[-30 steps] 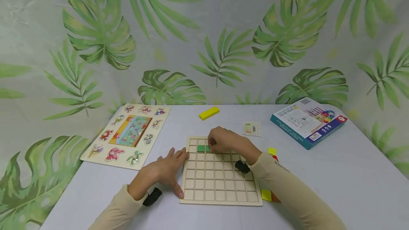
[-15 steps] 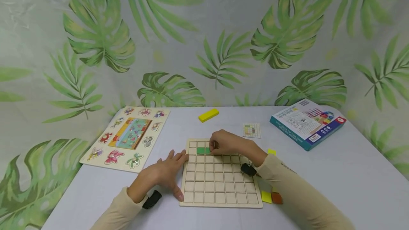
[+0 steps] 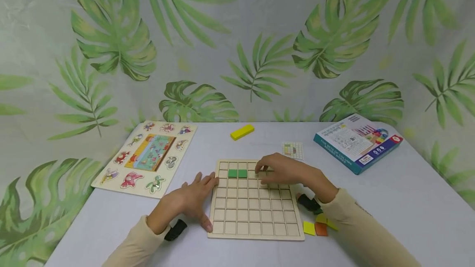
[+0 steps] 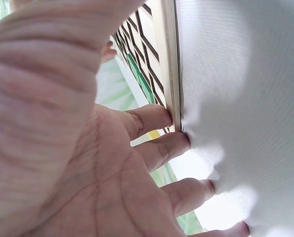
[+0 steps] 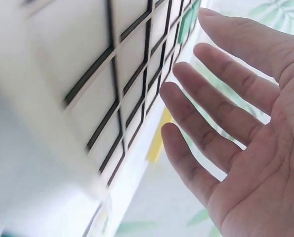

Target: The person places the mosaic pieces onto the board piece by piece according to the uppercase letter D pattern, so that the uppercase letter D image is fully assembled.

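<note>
Right hand [image 3: 285,169], loosely spread and empty, has moved right — green tiles [image 3: 232,173] look seated — left hand [image 3: 193,199], fingers spread, touches grid board [image 3: 243,204] at left

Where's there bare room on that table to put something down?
The widest bare patch lies right, between the "Five Sets of Column" box and the right sleeve. A smaller one separates the animal puzzle board from the yellow block. Crowded: both sides of the wooden grid board, loose tiles on its right, the left hand along its left.

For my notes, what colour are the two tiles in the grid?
Both tiles are green, clearest in the head view.
</note>
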Tool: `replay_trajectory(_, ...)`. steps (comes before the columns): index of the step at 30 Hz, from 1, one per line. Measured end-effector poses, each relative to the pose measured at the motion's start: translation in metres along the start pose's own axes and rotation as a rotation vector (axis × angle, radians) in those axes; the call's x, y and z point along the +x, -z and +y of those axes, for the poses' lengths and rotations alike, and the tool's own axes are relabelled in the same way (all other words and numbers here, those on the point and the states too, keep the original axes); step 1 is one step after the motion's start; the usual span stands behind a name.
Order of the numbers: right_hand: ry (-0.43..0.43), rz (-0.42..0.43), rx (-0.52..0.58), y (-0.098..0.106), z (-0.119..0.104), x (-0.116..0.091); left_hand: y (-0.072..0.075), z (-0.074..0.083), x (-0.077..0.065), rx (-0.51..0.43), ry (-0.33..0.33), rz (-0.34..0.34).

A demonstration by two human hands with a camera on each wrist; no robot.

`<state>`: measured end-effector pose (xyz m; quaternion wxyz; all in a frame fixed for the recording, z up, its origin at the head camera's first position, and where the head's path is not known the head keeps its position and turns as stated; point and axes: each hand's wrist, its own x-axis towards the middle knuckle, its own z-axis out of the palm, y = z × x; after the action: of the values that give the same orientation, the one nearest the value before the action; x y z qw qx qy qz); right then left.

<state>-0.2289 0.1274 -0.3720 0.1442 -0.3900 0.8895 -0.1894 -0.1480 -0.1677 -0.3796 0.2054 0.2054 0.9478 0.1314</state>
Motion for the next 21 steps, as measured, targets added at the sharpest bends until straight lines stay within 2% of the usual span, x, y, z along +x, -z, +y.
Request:
replay_trajectory(3, -0.035, 0.015, 0.013, 0.004, 0.004, -0.014, 0.001, 0.0, 0.0, -0.001, -0.002, 0.001)
replay_trajectory(14, -0.075, 0.078, 0.022, 0.016, 0.03, -0.061, 0.001, 0.0, 0.0, 0.001, 0.012, -0.015)
replay_trajectory(21, -0.131, 0.097, 0.036, 0.028, 0.05, -0.078, 0.003, -0.001, 0.0, 0.007, -0.01, -0.009)
